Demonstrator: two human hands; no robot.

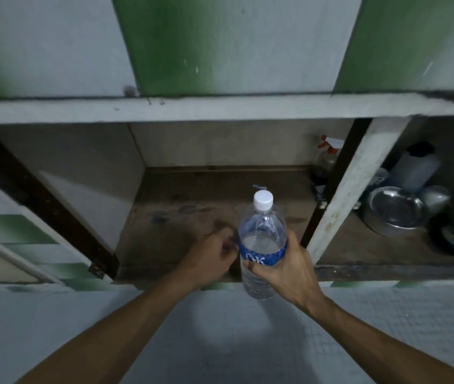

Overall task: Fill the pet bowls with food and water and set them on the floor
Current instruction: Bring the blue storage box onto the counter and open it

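At the far left we see a dark-edged cupboard door (pixel 40 200) standing open, swung out over the pale small-tiled floor (pixel 81 328). Above it a pale horizontal slab (pixel 220 109) runs across the whole view, under a wall painted in green and white bands (pixel 220 45).

The middle compartment has a stained brown shelf board (pixel 187 212). In front of its lip we find the left hand (pixel 212 254), fingers curled and blurred, just beside the bottle. We cannot tell whether it touches or holds anything.

To its right stands the task's thing, a clear plastic water bottle (pixel 261 228), upright and held in the air at the front edge of the middle compartment, above the floor. It carries a white screw cap (pixel 263 199), closed, and a blue label band (pixel 264 256). Water fills it to about the label's upper edge. The right hand (pixel 284 270) grips the bottle from its right side, fingers wrapped around the label band and the ribbed body below it.

At the rear right corner of the middle compartment we note a clear spray bottle with a red and white trigger head (pixel 327 159). A white chipped post (pixel 353 184) divides this compartment from the right one.

In the right compartment a round stainless-steel bowl (pixel 396 210) sits upright on the shelf, and a translucent white jug with a dark cap (pixel 414 170) stands behind it. Darker items at the far right are too dim to identify.
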